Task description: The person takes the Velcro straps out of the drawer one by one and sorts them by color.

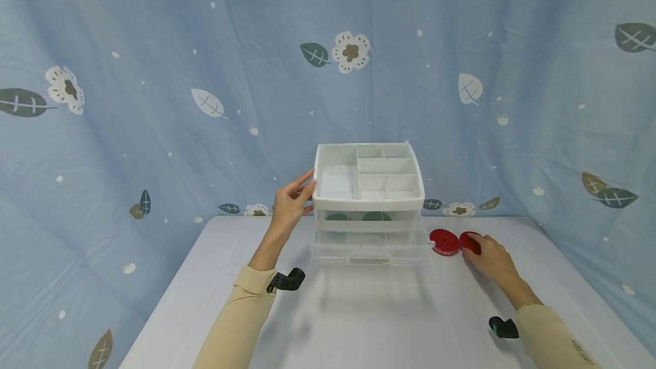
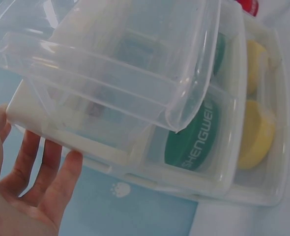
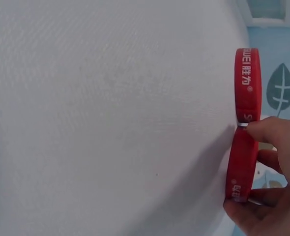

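My left hand (image 1: 290,201) rests its fingertips against the left side of a white desktop drawer organizer (image 1: 369,205). The organizer has a compartmented top tray and clear drawers that stand out by differing amounts. In the left wrist view, a green tape roll (image 2: 191,137) lies in one drawer and a yellow tape roll (image 2: 255,135) in the drawer beyond it. To the organizer's right, my right hand (image 1: 490,256) grips a red tape roll (image 3: 241,164) between thumb and fingers. A second red tape roll (image 1: 444,242) lies beside it, edge against edge in the right wrist view.
The organizer stands toward the back of a white table (image 1: 369,323). Behind it hangs a blue printed curtain (image 1: 256,73), which also comes down along both sides. A clear drawer front (image 1: 371,255) juts out low toward me.
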Tool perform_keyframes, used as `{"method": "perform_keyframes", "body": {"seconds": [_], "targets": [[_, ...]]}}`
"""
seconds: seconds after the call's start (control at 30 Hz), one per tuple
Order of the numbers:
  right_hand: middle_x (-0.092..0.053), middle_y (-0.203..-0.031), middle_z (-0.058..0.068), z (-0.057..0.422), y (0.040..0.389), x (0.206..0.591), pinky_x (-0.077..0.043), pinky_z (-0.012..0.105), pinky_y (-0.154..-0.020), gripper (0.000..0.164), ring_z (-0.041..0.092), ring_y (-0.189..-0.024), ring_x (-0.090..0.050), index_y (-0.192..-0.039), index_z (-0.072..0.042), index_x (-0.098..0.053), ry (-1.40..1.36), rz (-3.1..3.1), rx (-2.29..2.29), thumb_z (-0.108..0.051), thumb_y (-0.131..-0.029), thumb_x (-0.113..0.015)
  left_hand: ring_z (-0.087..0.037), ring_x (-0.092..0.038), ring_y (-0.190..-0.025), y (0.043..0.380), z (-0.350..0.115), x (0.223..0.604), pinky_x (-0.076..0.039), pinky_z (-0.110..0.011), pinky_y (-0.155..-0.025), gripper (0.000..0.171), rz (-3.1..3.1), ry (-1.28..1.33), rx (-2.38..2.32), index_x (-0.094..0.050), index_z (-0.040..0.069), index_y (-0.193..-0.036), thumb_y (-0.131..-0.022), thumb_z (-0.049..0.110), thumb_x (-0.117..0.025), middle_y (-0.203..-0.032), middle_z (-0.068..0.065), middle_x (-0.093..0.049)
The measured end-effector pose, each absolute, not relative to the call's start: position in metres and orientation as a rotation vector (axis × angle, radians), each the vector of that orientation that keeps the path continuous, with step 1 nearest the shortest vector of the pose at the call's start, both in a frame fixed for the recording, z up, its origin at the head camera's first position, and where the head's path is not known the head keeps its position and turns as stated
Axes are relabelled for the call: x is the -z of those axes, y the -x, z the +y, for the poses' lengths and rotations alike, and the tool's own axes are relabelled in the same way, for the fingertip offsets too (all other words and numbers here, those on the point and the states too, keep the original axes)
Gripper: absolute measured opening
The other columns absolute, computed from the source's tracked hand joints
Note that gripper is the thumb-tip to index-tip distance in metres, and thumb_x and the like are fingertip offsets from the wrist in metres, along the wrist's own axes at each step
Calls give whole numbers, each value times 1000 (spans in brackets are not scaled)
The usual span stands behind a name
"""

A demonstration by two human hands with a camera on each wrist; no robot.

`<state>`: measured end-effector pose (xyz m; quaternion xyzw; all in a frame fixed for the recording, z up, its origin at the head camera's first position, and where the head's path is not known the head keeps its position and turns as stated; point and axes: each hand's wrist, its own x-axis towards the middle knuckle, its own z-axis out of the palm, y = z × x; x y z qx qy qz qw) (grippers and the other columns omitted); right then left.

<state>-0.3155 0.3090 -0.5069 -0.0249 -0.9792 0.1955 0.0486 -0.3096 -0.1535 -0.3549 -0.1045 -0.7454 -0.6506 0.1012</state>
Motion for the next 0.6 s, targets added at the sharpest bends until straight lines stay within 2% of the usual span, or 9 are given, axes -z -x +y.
{"method": "perform_keyframes", "body": {"seconds": [0.37,0.47,0.6], "targets": [[-42,-129,43,307,312,501,-53,64,-87,64,58,-114,-44,-139,9,-43,82,-3013,-672,-24,-90,-67,-12,-64,-92,308,-153,356,-57,-49,-92,44,-2184,339,1958,-54,21,-142,-99,25,-61,-123,-22,-63],[-42,-132,43,303,309,496,-53,64,-87,60,59,-117,-42,-137,8,-47,33,-2957,-680,-23,-90,-68,-11,-64,-91,308,-154,356,-57,-48,-91,44,-2186,342,1946,-54,21,-142,-99,25,-60,-123,-22,-63],[-47,-128,40,295,306,485,-54,64,-83,52,56,-113,-46,-131,6,-53,-55,-2858,-681,-23,-90,-67,-11,-64,-91,308,-154,355,-58,-47,-90,44,-2187,331,1939,-55,20,-142,-99,24,-60,-122,-23,-63]]}}
